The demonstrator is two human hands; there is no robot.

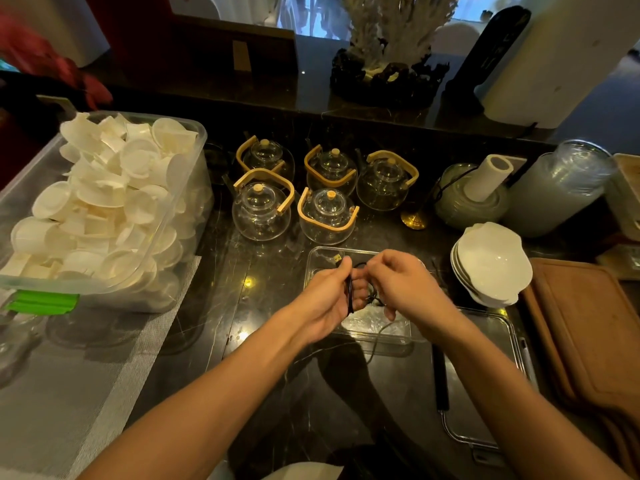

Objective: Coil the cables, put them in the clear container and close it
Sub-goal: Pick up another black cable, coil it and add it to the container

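Both hands meet over the open clear container (377, 337) on the dark counter. My left hand (329, 299) pinches several loops of a thin black cable (350, 296), with a USB plug (337, 259) sticking up above the fingers. Just to the right, my right hand (401, 282) grips the same cable. A loose length of the cable trails down across the container's near edge. The container's clear lid (485, 375) lies flat to the right, beside my right forearm.
Several glass teapots (327, 216) with wooden handles stand right behind the container. A big plastic bin of white cups (104, 209) fills the left. Stacked white bowls (491, 265) and a wooden board (588, 334) sit at the right. A black stick (441, 379) lies by the lid.
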